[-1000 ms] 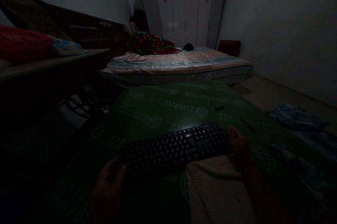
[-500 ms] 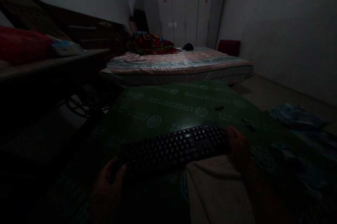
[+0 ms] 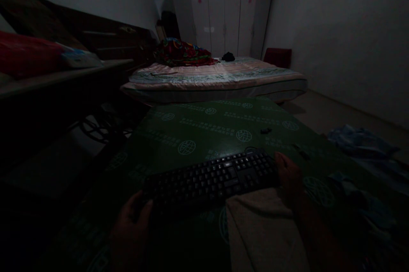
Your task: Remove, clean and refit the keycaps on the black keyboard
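Black rectangular plastic keyboard: held lengthwise over the green tabletop printed with pale globes and lettering; hard to tell whether resting there or slightly lifted.
Left hand: grasping the keyboard's left end, thumb near the close corner.
Right hand: grasping the keyboard's right end, some fingers lost in the dark.
Beige fabric cloth: spread on the near side of the keyboard's right half.
Small dark object: lying on the tabletop beyond the keyboard, too dim to identify.
Bed with pale striped cover: standing past the tabletop's far edge, bearing a heaped red patterned blanket.
Tall pale wardrobe: standing behind the bed.
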Available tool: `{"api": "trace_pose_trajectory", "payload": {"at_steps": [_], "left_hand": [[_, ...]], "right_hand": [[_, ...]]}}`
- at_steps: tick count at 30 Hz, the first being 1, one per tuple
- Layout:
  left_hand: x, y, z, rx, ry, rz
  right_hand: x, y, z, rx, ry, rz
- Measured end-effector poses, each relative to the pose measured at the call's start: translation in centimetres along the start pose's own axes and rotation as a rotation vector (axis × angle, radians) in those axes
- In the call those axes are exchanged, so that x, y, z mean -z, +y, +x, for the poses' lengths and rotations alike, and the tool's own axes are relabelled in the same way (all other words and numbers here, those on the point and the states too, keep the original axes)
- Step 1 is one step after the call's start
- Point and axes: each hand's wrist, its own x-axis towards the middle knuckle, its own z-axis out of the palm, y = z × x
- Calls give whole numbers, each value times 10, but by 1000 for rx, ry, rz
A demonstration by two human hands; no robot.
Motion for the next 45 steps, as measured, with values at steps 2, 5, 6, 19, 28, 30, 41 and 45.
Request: {"api": "trace_pose_trajectory", "payload": {"at_steps": [2,5,6,19,28,30,41,45], "left_hand": [[0,-1,0,0,11,-11],[0,-1,0,-10,9,-7],[0,-1,0,-10,2,-6],[0,1,-1,5,-5,-16],[1,7,-4,13,-7,-4],[1,7,-3,13,-2,-7],[1,7,-5,13,-4,47],[1,5,-4,-10,3,35]], "right_hand": [[0,0,0,-3,3,3],[1,0,0,-11,-11,2],[1,0,0,-11,-12,2],[1,-1,0,-23,10,16],[2,-5,-2,-9,-8,22],[2,-4,-2,-15,-21,10],[2,-4,-1,-22,-2,2],[2,-5,-2,-31,-3,9]]}}
